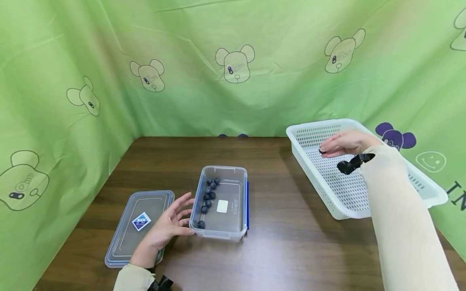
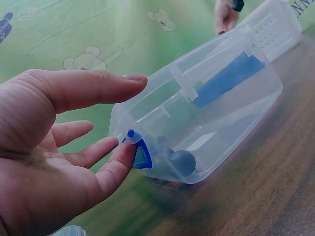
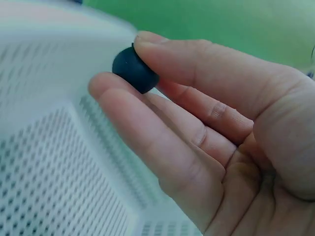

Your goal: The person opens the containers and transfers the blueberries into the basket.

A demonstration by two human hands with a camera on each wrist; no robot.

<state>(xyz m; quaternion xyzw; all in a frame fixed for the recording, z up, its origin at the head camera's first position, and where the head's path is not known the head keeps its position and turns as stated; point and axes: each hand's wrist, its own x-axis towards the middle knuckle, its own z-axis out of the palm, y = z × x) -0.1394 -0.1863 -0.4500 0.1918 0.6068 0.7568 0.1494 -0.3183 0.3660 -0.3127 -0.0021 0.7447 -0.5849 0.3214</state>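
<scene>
Between thumb and fingertips my right hand point(image 1: 346, 143) pinches a blueberry point(image 3: 135, 70), held over the white perforated basket point(image 1: 309, 165). On the table stands a clear plastic food container point(image 1: 233, 214) without its lid on, tilted slightly in the head view. Several blueberries point(image 1: 208, 197) lie along its left side. My left hand point(image 1: 169, 226) touches the container's left wall with its fingers spread and relaxed. In the left wrist view a blue clip point(image 2: 142, 155) shows by the fingertips, and a berry point(image 2: 183, 162) rests inside the near end.
Left of the container lies its clear lid point(image 1: 127, 238) with a blue-and-white label, partly under my left wrist. The brown wooden table point(image 1: 276, 250) ends at a green patterned curtain point(image 1: 233, 101) behind and at both sides. The basket's raised rim stands at the right.
</scene>
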